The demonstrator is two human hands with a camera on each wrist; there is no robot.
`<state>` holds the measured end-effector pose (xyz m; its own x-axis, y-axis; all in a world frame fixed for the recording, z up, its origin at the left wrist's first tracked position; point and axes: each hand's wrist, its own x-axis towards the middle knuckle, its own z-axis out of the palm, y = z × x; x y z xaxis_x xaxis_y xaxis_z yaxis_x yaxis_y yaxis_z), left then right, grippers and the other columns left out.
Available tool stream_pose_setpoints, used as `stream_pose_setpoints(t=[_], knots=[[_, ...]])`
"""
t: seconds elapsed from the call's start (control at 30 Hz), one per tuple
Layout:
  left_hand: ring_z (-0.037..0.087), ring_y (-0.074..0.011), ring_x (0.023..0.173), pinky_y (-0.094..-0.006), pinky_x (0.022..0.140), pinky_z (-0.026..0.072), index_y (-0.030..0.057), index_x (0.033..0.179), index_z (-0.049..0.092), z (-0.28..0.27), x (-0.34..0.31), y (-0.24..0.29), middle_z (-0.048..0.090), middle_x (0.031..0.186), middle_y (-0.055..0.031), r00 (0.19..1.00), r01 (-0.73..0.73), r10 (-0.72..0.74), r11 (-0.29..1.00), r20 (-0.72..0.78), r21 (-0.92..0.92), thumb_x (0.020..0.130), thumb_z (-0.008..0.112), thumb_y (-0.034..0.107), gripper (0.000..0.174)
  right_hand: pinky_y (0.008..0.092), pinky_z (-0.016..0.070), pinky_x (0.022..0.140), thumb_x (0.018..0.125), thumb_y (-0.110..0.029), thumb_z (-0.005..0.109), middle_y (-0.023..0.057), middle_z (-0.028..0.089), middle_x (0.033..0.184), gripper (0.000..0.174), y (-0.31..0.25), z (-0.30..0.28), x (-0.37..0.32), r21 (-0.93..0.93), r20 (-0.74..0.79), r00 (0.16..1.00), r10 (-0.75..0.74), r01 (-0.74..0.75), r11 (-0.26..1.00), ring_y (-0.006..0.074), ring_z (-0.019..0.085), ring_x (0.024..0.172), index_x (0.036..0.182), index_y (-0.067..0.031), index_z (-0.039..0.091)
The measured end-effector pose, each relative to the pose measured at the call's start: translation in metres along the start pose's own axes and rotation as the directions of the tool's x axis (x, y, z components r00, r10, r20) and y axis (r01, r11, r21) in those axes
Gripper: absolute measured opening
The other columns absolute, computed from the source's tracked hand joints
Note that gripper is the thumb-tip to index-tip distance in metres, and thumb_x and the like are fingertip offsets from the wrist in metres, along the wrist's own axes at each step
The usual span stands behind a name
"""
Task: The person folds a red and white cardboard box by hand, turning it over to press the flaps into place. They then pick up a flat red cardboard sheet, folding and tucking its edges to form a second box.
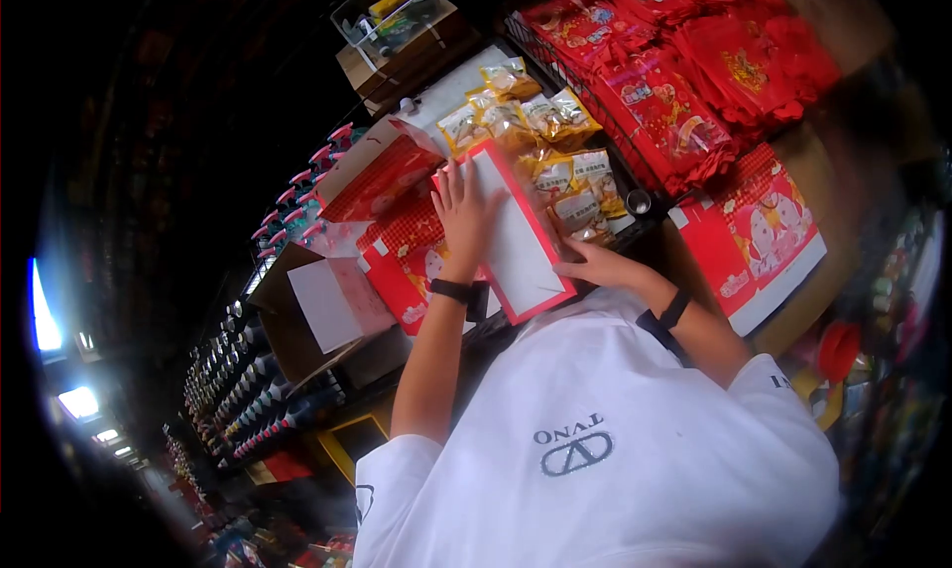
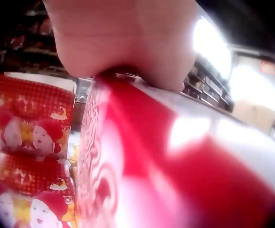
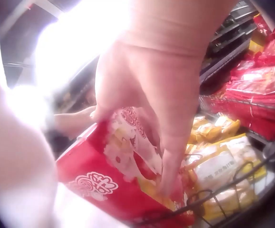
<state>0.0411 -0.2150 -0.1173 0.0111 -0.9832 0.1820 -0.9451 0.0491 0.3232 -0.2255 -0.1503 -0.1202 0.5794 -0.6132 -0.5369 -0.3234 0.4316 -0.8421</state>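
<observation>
In the head view, a cardboard box [image 1: 518,246] with a white face and red border stands in front of the white shirt. My left hand [image 1: 464,216] grips its left long edge, fingers over the outer side and thumb by the white face. My right hand [image 1: 607,267] holds the opposite edge near the close end, thumb at the white face. In the right wrist view, that hand's fingers [image 3: 171,171] lie along the box's printed red side [image 3: 99,183]. The left wrist view shows the box close up, with the left fingertips hidden behind the hand.
Yellow snack packets [image 1: 580,186] lie in a wire-edged tray beyond the box. Red printed bags [image 1: 664,102] fill a basket farther right. Printed red cartons [image 1: 402,251] stand left of the box, near an open brown carton [image 1: 283,300]. Another red carton [image 1: 759,236] lies to the right.
</observation>
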Motion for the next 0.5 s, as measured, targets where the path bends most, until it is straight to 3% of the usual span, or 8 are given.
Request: stream_pose_setpoints(t=[0.03, 0.13, 0.17, 0.23, 0.27, 0.37, 0.43, 0.5], knots=[[0.018, -0.0431, 0.156, -0.0572, 0.124, 0.0190, 0.0107, 0.161, 0.032, -0.002, 0.006, -0.002, 0.024, 0.167, -0.0226, 0.998, 0.068, -0.069, 0.997, -0.012, -0.041, 0.088, 0.073, 0.054, 0.094, 0.0353, 0.0561, 0.093, 0.094, -0.056, 0.070, 0.0150, 0.062, 0.139, 0.082, -0.012, -0.002, -0.012, 0.022, 0.051, 0.992, 0.111, -0.112, 0.993, 0.0243, 0.059, 0.127, 0.151, -0.0014, 0.046], [0.025, -0.0449, 0.151, -0.0539, 0.122, 0.0225, 0.0056, 0.161, 0.029, 0.007, 0.031, -0.026, 0.026, 0.163, -0.0292, 0.960, 0.203, -0.261, 0.895, -0.097, -0.397, 0.081, 0.083, 0.050, 0.107, 0.0362, 0.0587, 0.089, 0.094, -0.059, 0.068, 0.0149, 0.061, 0.140, 0.082, 0.002, 0.002, -0.009, 0.079, 0.149, 0.977, 0.155, -0.168, 0.983, 0.0243, 0.060, 0.126, 0.153, -0.0056, 0.047], [0.037, -0.0447, 0.141, -0.0497, 0.118, 0.0312, -0.0004, 0.154, 0.037, 0.009, 0.037, -0.033, 0.035, 0.153, -0.0310, 0.953, 0.273, -0.302, 0.894, -0.027, -0.357, 0.077, 0.089, 0.042, 0.102, 0.0376, 0.0590, 0.090, 0.095, -0.059, 0.067, 0.0139, 0.060, 0.142, 0.082, 0.002, 0.000, -0.009, 0.028, 0.180, 0.970, 0.162, -0.169, 0.985, 0.0247, 0.059, 0.128, 0.155, -0.0073, 0.044], [0.043, -0.0429, 0.135, -0.0468, 0.115, 0.0369, -0.0004, 0.146, 0.044, 0.002, 0.041, -0.036, 0.039, 0.148, -0.0289, 0.935, 0.351, -0.337, 0.818, 0.114, -0.456, 0.079, 0.087, 0.040, 0.089, 0.0403, 0.0595, 0.092, 0.097, -0.058, 0.065, 0.0120, 0.056, 0.146, 0.083, -0.006, -0.002, -0.012, -0.074, 0.238, 0.955, 0.179, -0.166, 0.983, 0.0255, 0.057, 0.131, 0.159, -0.0107, 0.038], [0.046, -0.0420, 0.132, -0.0454, 0.113, 0.0397, -0.0004, 0.142, 0.048, 0.000, 0.043, -0.035, 0.042, 0.145, -0.0278, 0.920, 0.391, -0.346, 0.774, 0.184, -0.499, 0.080, 0.086, 0.038, 0.083, 0.0400, 0.0587, 0.093, 0.096, -0.060, 0.065, 0.0135, 0.058, 0.144, 0.082, -0.004, -0.004, -0.010, -0.085, 0.248, 0.949, 0.195, -0.179, 0.980, 0.0258, 0.057, 0.130, 0.156, -0.0084, 0.043], [0.056, -0.0301, 0.118, -0.0371, 0.099, 0.0502, -0.0019, 0.131, 0.055, 0.006, 0.040, -0.039, 0.051, 0.135, -0.0203, 0.920, 0.373, -0.372, 0.735, 0.122, -0.567, 0.087, 0.083, 0.028, 0.061, 0.0402, 0.0552, 0.098, 0.095, -0.065, 0.063, 0.0171, 0.062, 0.140, 0.082, 0.009, -0.004, -0.001, -0.154, 0.273, 0.939, 0.212, -0.175, 0.973, 0.0275, 0.059, 0.127, 0.148, -0.0033, 0.054], [0.055, -0.0330, 0.121, -0.0389, 0.102, 0.0493, -0.0003, 0.131, 0.055, 0.007, 0.038, -0.046, 0.048, 0.137, -0.0220, 0.921, 0.372, -0.363, 0.708, 0.143, -0.600, 0.086, 0.083, 0.026, 0.059, 0.0416, 0.0517, 0.103, 0.094, -0.069, 0.061, 0.0179, 0.062, 0.139, 0.085, 0.014, -0.004, 0.002, -0.246, 0.287, 0.940, 0.184, -0.114, 0.963, 0.0301, 0.059, 0.127, 0.146, -0.0027, 0.056], [0.055, -0.0333, 0.123, -0.0390, 0.103, 0.0491, 0.0005, 0.136, 0.052, 0.002, 0.036, -0.051, 0.045, 0.141, -0.0227, 0.919, 0.380, -0.339, 0.618, 0.202, -0.689, 0.088, 0.081, 0.023, 0.061, 0.0429, 0.0482, 0.107, 0.093, -0.073, 0.058, 0.0181, 0.063, 0.138, 0.087, 0.019, -0.002, 0.004, -0.127, 0.324, 0.936, 0.138, -0.101, 0.987, 0.0315, 0.059, 0.128, 0.146, -0.0030, 0.057]])
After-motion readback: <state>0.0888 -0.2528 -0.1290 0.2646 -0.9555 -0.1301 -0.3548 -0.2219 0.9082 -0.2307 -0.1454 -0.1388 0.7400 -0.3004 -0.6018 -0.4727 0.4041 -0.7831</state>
